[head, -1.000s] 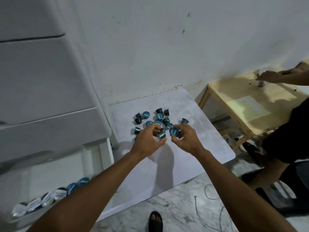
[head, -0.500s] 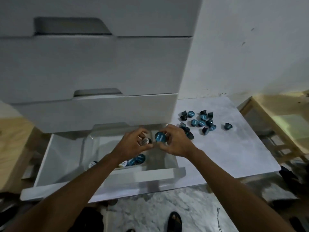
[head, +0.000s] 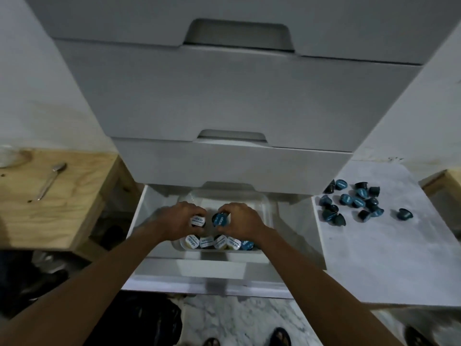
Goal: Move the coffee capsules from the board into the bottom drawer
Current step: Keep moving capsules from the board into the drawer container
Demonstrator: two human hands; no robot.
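The bottom drawer of the white cabinet stands pulled out. Inside it sits a clear plastic tray with a row of coffee capsules along its near wall. My left hand holds a white-lidded capsule over the tray. Right beside it, my right hand grips a blue-lidded capsule. Several blue and dark capsules lie scattered on the white board to the right of the drawer.
Closed white drawers stack above the open one. A low wooden table on the left carries a metal spoon. A second wooden table edge shows at the far right. My sandalled feet stand on marble floor below the drawer.
Both hands carried capsules from the board leftward and now sit lower over the tray in the drawer. The view has swung left to face the cabinet.
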